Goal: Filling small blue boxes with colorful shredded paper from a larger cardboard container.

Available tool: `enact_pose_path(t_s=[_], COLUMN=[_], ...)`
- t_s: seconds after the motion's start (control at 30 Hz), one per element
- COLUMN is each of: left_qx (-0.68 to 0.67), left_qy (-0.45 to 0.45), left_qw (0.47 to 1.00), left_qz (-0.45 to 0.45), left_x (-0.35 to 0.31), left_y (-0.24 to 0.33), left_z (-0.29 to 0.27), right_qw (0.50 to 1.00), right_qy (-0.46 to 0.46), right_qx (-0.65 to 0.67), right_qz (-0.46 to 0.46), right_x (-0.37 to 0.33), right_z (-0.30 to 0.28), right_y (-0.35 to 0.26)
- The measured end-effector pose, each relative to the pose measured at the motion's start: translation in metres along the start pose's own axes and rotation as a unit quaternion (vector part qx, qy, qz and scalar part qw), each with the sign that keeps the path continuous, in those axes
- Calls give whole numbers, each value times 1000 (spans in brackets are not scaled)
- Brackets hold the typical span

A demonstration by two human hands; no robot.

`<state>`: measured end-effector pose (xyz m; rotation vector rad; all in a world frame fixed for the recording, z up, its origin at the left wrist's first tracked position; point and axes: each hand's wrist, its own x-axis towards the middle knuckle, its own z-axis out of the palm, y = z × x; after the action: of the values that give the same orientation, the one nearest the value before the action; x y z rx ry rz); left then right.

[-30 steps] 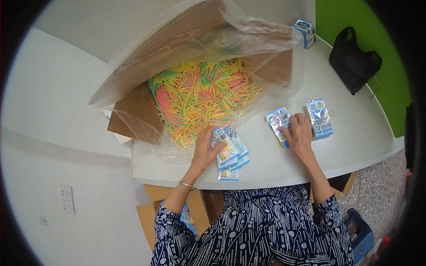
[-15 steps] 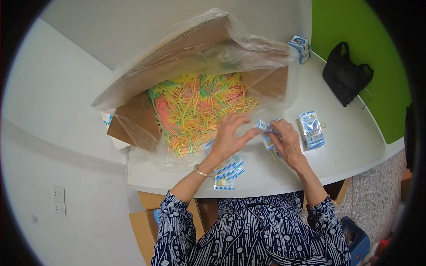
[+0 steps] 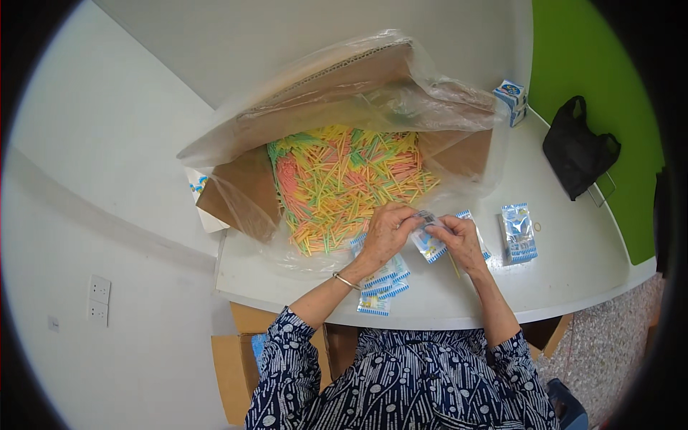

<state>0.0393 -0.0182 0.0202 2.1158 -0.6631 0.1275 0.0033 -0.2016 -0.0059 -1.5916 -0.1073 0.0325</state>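
- Landmark: film-lined carton.
- Blue-and-white packet: off the carton's near right corner, between both hands; long axis runs from the carton toward the person, near end slanting right.
- Left hand: nearer the carton; thumb and fingers pinch the packet's carton-side end.
- Right hand: farther right of the carton; thumb and fingers pinch the same end.
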Motion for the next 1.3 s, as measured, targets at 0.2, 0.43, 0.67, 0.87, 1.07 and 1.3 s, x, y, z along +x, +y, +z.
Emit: enact_pose_path(t_s=[0.2, 0.43, 0.67, 0.87, 1.07, 1.3], left_qx=[68, 52, 86, 303, 490, 507], left_qy=[13, -14, -85, -2, 19, -16], left_qw=[998, 999, 993, 947, 851, 847], left_qz=[13, -1, 14, 109, 186, 158], left_x=[-3, 5, 24, 84, 101, 113], left_y=[-8, -8, -19, -53, -97, -103], left_z=[0, 5, 3, -16, 0, 15], right_qw=[1000, 999, 1000, 994, 986, 987], right_qy=[-17, -10, 3, 106, 165, 159], right_qx=[24, 37, 4, 39, 28, 8], right_qz=[8, 21, -11, -1, -25, -23], right_x=[2, 7, 11, 10, 17, 18], right_z=[4, -5, -10, -24, -32, -36], right_y=[7, 20, 25, 13, 22, 27])
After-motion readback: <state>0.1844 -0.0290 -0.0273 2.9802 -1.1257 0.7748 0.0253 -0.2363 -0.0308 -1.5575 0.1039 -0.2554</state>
